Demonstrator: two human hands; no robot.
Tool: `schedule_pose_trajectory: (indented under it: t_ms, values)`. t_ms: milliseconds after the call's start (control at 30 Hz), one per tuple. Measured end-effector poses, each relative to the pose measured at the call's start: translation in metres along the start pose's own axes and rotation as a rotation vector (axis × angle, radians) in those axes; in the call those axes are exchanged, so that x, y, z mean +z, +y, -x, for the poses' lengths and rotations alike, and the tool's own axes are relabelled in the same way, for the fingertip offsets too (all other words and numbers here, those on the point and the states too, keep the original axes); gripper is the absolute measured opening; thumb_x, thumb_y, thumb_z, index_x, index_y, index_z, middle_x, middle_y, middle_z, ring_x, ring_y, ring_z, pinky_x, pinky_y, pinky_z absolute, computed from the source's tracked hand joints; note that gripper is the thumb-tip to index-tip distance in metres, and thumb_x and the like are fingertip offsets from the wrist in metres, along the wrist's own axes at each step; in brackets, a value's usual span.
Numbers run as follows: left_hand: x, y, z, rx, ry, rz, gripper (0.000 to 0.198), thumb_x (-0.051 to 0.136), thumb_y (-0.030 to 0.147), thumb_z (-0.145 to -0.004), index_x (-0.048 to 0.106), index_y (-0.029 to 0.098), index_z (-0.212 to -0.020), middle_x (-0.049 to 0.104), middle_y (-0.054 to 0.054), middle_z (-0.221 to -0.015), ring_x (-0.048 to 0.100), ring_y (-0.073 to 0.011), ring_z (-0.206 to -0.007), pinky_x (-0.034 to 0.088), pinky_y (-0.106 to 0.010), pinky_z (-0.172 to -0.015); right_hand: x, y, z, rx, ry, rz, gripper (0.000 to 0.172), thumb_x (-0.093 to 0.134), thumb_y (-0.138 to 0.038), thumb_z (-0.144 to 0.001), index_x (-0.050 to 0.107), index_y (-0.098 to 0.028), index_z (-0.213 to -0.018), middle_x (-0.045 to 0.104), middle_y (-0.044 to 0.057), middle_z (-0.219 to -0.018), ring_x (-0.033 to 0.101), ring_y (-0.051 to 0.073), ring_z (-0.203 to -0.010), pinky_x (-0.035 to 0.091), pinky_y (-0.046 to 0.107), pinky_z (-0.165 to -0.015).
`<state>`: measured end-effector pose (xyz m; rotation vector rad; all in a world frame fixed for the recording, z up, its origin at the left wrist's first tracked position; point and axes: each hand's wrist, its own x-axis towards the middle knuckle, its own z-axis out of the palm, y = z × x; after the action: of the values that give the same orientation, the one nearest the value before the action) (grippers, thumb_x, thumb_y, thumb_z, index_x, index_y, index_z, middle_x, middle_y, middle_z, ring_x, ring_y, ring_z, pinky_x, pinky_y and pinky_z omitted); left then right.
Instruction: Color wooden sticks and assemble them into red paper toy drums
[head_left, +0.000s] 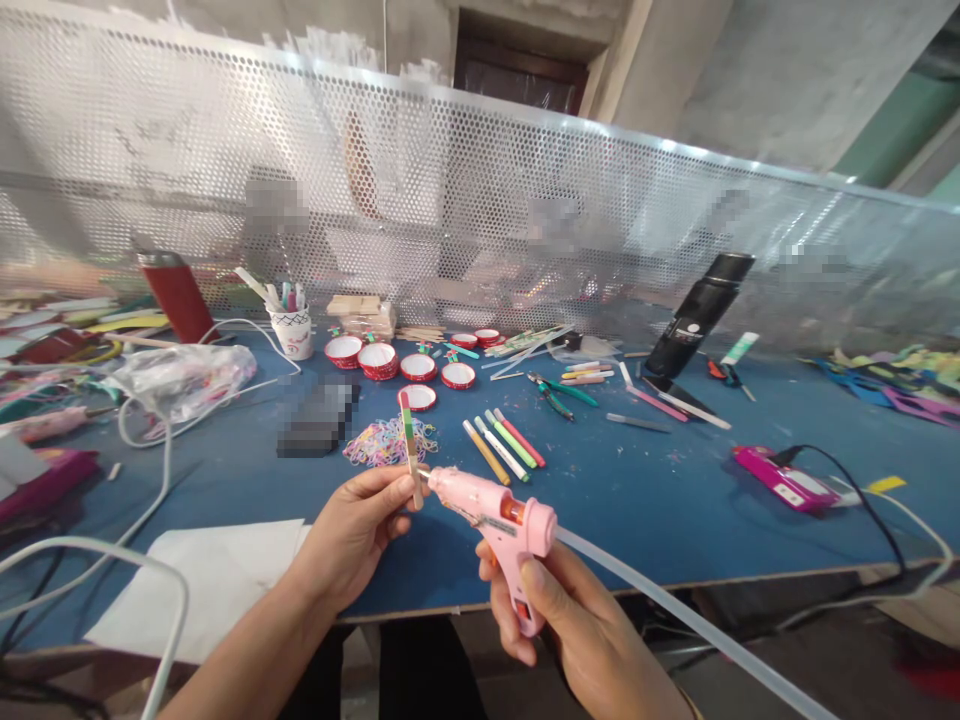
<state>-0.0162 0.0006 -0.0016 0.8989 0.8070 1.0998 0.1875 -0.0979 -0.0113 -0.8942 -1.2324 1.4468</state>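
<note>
Left hand (360, 535): closed in a pinch. A flat, narrow wooden stick (410, 450), coloured red and green at its upper end and pale below, is held nearly upright between thumb and fingers, above the surface (637, 530), near the middle of its front edge.

Right hand (577, 625): wrapped around the handle of a smooth pink plastic glue gun (469, 492). The metal nozzle is pointed at the lower part of the wooden stick; whether the two are touching cannot be told. From the rear, a long, translucent, round glue stick (675, 600) is extended past the front edge.

Surface: blue, flat, speckled with scraps. Behind the hands are placed a loose tangle of thin coloured bands (379, 443) and four slim cylindrical markers (501, 450), laid side by side. Toward the back edge, shallow round red-rimmed dishes (377, 358) with white insides are grouped, with green-handled pliers (556, 403) to their right. At the front left corner, smooth white paper (217, 560) is spread. Along the back edge, a perforated metal panel (420, 190) is mounted.
</note>
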Motion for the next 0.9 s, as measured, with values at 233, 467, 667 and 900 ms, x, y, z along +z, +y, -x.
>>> schedule_pose_trajectory:
  t_ms: [233,467,667,900]
  values:
    - [0.000,0.000,0.000,-0.005,0.015,0.011,0.027,0.089,0.034,-0.063,0.076,0.012,-0.073,0.059,-0.001,-0.069,0.050,-0.0057,-0.061,0.048,-0.010,-0.049,-0.001,-0.002,0.002,0.017,-0.012,-0.005,0.035,0.045,-0.048,-0.101,0.061,-0.019,-0.113,0.058,0.006,-0.091,0.045,0.008,-0.062,0.037,0.026,-0.056]
    - [-0.001,0.000,-0.001,-0.022,0.028,0.027,0.029,0.091,0.033,-0.061,0.077,0.012,-0.076,0.060,0.000,-0.068,0.052,-0.0049,-0.059,0.051,-0.010,-0.050,-0.001,-0.004,0.002,0.021,-0.022,0.001,0.036,0.044,-0.049,-0.101,0.061,-0.018,-0.110,0.053,0.001,-0.076,0.044,0.008,-0.059,0.035,0.026,-0.055]
    - [0.000,-0.001,-0.002,-0.011,0.134,0.058,0.036,0.093,0.035,-0.055,0.078,0.013,-0.078,0.063,-0.002,-0.073,0.055,-0.0053,-0.060,0.051,-0.010,-0.049,-0.001,-0.002,0.001,-0.030,0.019,-0.091,0.040,0.043,-0.052,-0.100,0.061,-0.019,-0.114,0.053,0.001,-0.073,0.043,0.009,-0.057,0.033,0.027,-0.054]
    - [0.002,0.001,-0.003,0.015,0.182,0.104,0.044,0.095,0.035,-0.051,0.078,0.013,-0.084,0.063,-0.002,-0.073,0.056,-0.0067,-0.062,0.052,-0.010,-0.050,-0.036,-0.024,0.014,-0.194,0.221,-0.051,0.037,0.051,-0.049,-0.096,0.063,-0.022,-0.118,0.063,0.010,-0.098,0.047,0.013,-0.063,0.038,0.029,-0.054]
